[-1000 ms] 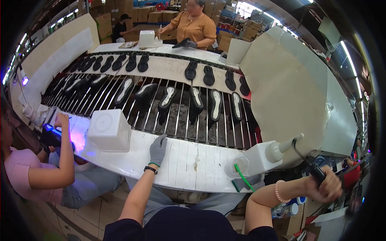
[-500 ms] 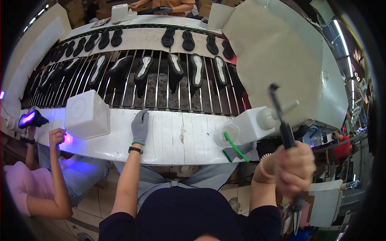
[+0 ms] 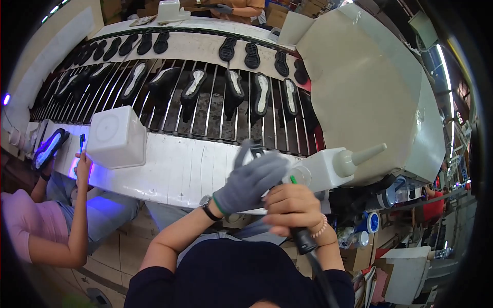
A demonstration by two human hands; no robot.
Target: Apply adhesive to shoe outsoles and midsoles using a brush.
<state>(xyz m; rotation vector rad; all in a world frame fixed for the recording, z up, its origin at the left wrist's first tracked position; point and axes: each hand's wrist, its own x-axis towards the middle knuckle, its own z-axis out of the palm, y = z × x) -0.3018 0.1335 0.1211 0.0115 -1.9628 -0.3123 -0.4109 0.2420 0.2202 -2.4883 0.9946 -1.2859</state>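
My bare right hand [image 3: 295, 205] is wrapped round a black-handled tool [image 3: 303, 239], with a black cord or tail running down from its lower end. What looks like the tool's dark metal head shows between the thumb and fingers of my left hand [image 3: 254, 179]. That hand wears a grey glove and is smeared by motion, so its grip is unclear. Both hands are close together over the front edge of the white bench [image 3: 179, 154]. Beside them is a clear cup [image 3: 304, 172] with a green stick [image 3: 293, 179], partly hidden by my right hand.
A white bottle [image 3: 326, 167] with a nozzle lies at the right. An upturned white tub [image 3: 115, 136] stands at the left. Beyond the bench, a rod conveyor [image 3: 215, 102] carries black shoe uppers [image 3: 261, 95], with soles [image 3: 251, 55] behind. A co-worker's hand [image 3: 83, 167] holds a brush at the left.
My right hand has brought the tool down and leftward from the right side. My left hand has left the bench edge and moved right to meet it. The co-worker's shoe and brush have shifted.
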